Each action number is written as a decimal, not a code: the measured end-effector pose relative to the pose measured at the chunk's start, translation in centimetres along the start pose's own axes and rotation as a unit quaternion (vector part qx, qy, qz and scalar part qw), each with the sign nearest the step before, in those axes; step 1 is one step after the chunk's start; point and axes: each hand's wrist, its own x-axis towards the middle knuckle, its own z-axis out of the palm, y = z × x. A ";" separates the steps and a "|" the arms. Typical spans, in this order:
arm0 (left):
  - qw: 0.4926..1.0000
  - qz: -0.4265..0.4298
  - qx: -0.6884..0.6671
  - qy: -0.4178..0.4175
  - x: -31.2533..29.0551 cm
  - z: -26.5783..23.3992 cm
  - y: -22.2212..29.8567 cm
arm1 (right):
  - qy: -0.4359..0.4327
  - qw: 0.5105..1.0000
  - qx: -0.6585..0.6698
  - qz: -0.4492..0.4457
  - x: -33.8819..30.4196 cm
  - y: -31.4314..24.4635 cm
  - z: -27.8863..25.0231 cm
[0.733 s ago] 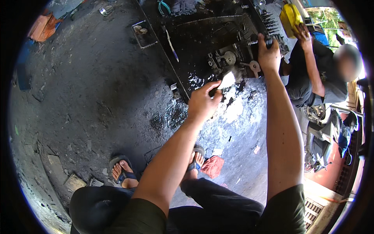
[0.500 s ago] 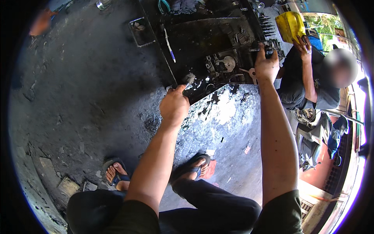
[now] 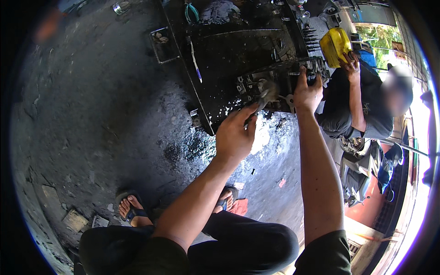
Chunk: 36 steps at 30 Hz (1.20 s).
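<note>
The left hand (image 3: 234, 136) is curled around a brush (image 3: 268, 93), its blurry tip over the left side of a greasy metal engine part (image 3: 253, 83). The right hand (image 3: 308, 94), fingers bent, holds its right end. Farther left lies a toothbrush (image 3: 195, 62).

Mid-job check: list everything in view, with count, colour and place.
Platform: 1, black, upper centre
Metal parts: several, grey and dark, on the platform
Brush: 1, greyish, blurred, at the metal parts
Thin stick: 1, white with purple end, platform's left side
Crumpled cloth: 1, dark grey, top centre
Container: 1, yellow, upper right
Co-worker: 1, dark clothes, right, holding the container
Motorbike: at least 1, dark, right
Red cloth: 1, red, lower centre
Sandals: 2, dark, on the wearer's feet
Left grip: 1, bare, around the brush
Right grip: 1, bare, at the metal parts
</note>
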 end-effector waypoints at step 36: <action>0.955 -0.061 0.244 -0.161 2.6 -2.0 -0.1 | -0.007 1.000 -0.001 -0.015 0.5 0.1 0.1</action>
